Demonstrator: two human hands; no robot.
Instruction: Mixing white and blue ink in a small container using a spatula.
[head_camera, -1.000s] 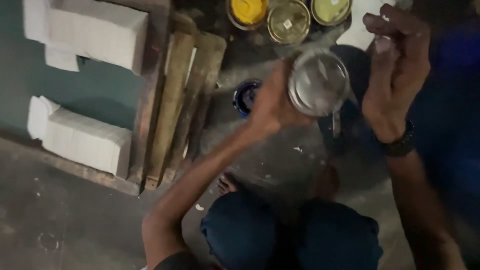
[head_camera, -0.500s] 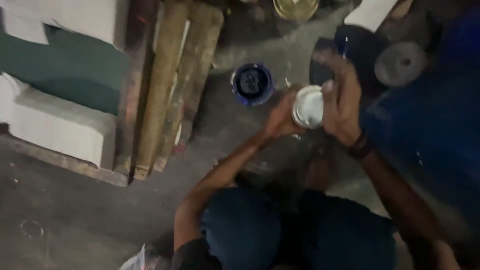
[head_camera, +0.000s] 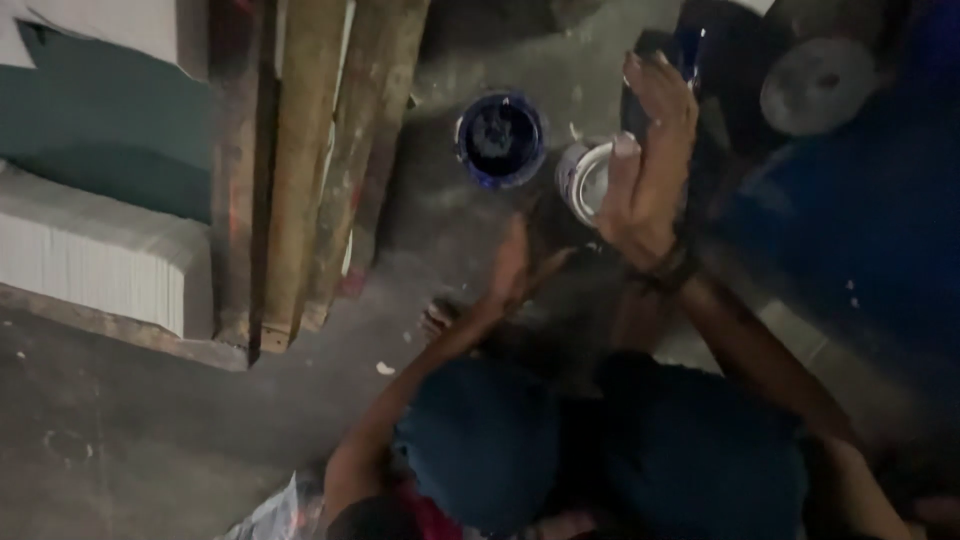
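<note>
A small white tin (head_camera: 580, 180) stands on the dusty floor in front of my knees. My right hand (head_camera: 650, 165) lies flat over its right side, fingers stretched out and thumb on the rim, with a dark band at the wrist. My left hand (head_camera: 520, 262) hovers just below and left of the tin, fingers apart and holding nothing. An open round tin of dark blue paint (head_camera: 500, 138) sits to the left of the white tin.
Long wooden battens (head_camera: 310, 170) lie on the left beside stacks of white paper sheets (head_camera: 95, 265) on a green board. A round grey lid (head_camera: 818, 85) rests at the upper right, next to a dark blue container (head_camera: 720, 60). My blue-clad knees (head_camera: 600, 450) fill the bottom.
The white tin has come down from in front of me to the floor. My left hand has let go of it and drawn back; my right hand now lies flat on it.
</note>
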